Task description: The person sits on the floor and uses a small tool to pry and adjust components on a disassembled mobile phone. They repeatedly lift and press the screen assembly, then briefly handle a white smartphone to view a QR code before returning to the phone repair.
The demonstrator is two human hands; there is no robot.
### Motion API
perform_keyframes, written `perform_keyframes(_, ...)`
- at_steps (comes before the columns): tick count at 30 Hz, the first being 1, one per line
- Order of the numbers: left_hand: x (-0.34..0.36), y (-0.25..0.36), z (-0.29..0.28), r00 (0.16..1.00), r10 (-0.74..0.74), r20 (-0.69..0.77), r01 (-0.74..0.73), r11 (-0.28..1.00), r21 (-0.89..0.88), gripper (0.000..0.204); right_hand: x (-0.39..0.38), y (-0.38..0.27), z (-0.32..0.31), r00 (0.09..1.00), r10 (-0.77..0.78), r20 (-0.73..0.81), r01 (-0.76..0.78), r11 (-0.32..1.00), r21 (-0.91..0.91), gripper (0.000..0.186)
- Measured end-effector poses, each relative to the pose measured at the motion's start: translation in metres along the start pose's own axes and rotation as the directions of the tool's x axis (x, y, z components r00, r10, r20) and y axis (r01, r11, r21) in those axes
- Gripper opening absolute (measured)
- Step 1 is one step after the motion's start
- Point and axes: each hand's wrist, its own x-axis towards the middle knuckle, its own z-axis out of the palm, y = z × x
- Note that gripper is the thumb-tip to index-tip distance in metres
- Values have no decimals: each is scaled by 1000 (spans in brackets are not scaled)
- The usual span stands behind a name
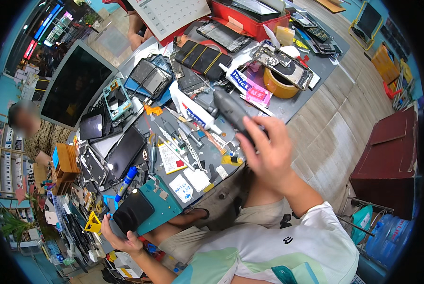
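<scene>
My left hand (123,240) holds a dark smartphone (133,210), screen upward, over the corner of a teal mat (167,198). My right hand (274,154) is raised above the table's right edge, its fingers round the lower end of a thick black elongated tool (231,110); its exact kind I cannot make out. Just left of that tool lies a white and blue glue tube (197,113). Tweezers (193,149) and several screwdrivers lie on the tabletop between my hands. Beside the phone lies a blue pen-shaped tool (126,181).
Disassembled phones and a roll of yellow tape (279,85) crowd the table's far side, near a red box (259,26). A monitor (77,83) stands at the left, with a person (44,135) behind it. A dark red cabinet (385,156) stands on the right.
</scene>
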Motion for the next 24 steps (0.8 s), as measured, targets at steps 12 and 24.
perform_keyframes(12, 1, 4, 1, 1000, -6, -1, 6, 1000, -18, 92, -3, -11, 16, 999, 39, 4, -39, 991, 127, 51)
perform_keyframes(24, 1, 5, 1, 998, 19, -54, -21, 999, -27, 89, -48, -46, -13, 981, -191, 31, 167, 917, 362, 41)
